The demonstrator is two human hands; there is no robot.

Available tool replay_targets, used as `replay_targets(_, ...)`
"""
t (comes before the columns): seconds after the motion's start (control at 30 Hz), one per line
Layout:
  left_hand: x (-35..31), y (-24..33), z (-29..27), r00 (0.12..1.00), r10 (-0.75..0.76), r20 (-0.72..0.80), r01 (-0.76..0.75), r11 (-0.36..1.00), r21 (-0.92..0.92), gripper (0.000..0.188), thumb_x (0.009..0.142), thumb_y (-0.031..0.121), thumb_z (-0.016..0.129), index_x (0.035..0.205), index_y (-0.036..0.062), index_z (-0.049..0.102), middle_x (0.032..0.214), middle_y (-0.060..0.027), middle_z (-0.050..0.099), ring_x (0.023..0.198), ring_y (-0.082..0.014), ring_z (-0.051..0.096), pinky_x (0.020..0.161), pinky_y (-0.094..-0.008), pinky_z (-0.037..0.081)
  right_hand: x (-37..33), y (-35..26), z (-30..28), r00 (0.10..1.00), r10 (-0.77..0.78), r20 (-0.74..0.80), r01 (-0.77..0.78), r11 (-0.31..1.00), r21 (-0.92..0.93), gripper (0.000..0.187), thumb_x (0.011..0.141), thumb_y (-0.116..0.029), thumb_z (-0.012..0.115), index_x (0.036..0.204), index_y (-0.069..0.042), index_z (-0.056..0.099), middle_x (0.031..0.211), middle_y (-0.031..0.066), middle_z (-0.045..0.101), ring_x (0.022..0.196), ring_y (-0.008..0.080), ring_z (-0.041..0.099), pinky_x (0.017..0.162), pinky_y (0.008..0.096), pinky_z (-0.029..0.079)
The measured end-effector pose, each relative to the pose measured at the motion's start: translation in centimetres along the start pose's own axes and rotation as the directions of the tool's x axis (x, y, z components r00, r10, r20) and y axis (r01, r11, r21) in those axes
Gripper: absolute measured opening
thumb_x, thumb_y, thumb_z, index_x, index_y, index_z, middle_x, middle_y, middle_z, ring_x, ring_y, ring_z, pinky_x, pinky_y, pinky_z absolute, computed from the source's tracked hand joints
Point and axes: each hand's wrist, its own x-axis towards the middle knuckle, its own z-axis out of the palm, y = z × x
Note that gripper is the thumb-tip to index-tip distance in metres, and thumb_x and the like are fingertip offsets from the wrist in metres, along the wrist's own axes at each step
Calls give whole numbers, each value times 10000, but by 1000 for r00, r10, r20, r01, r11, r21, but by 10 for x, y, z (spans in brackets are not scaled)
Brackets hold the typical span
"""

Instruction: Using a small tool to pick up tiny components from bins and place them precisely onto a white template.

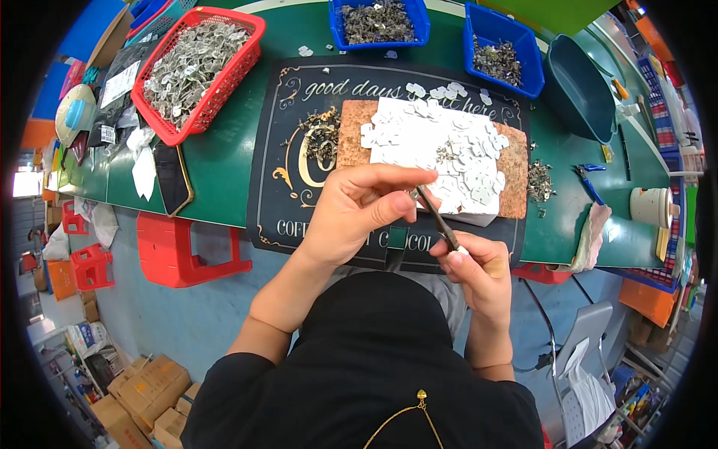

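In front of my body, my right hand [482, 268] is closed around a pair of dark metal tweezers [438, 217]. A small white bit shows by its thumb. The tweezers slant up to the left, their tips at the fingertips of my left hand [359, 209]. My left thumb and index finger are bent toward each other around those tips; any small part between them is too tiny to make out. Just beyond the hands, many flat white pieces [467, 183] lie spread on a white block [389, 135], with a few small metal parts [446, 153] among them.
The block rests on a brown board [512, 168] over a black printed mat [299, 90]. Small metal parts are heaped at left [320, 138] and right [540, 181]. Around them stand a red basket [254, 37], blue bins [426, 30], a phone [173, 179] and blue-handled pliers [589, 179].
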Motion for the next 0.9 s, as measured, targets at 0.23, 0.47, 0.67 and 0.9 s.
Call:
replay_targets(0.23, -1, -4, -6, 998, 27, 60, -24, 999, -36, 219, 826, 80, 627, 1015, -28, 641, 957, -150, 637, 775, -135, 592, 710, -238, 487, -1, 2, 2, 999, 38, 34, -41, 993, 114, 274, 809, -166, 589, 890, 96, 583, 685, 48, 515, 560, 61, 385, 492, 190, 281)
replay_targets(0.47, -1, -3, -7, 998, 14, 68, -10, 998, -58, 207, 819, 75, 633, 1002, -22, 645, 967, -154, 636, 788, -145, 597, 716, -247, 492, 0, 0, 3, 999, 28, 33, -30, 997, 70, 264, 812, -158, 590, 884, 95, 592, 671, 44, 500, 564, 57, 382, 487, 192, 275)
replay_targets(0.67, -2, -5, -5, 1000, -6, 26, 8, 997, -82, 181, 810, 86, 653, 953, -25, 644, 963, -144, 639, 814, -155, 603, 734, -261, 494, -1, -6, 5, 993, -113, 40, 119, 960, -255, 217, 805, -108, 582, 900, 86, 604, 672, 17, 515, 572, 44, 412, 490, 187, 275)
replay_targets(0.9, -8, -8, 13, 987, 37, -157, -38, 999, 0, 183, 834, 74, 615, 953, -65, 622, 896, -140, 643, 805, -164, 610, 740, -268, 496, 1, 12, 14, 851, -524, 34, 393, 593, -703, 165, 741, 13, 611, 901, 50, 590, 681, 101, 523, 557, 176, 491, 503, 268, 376)
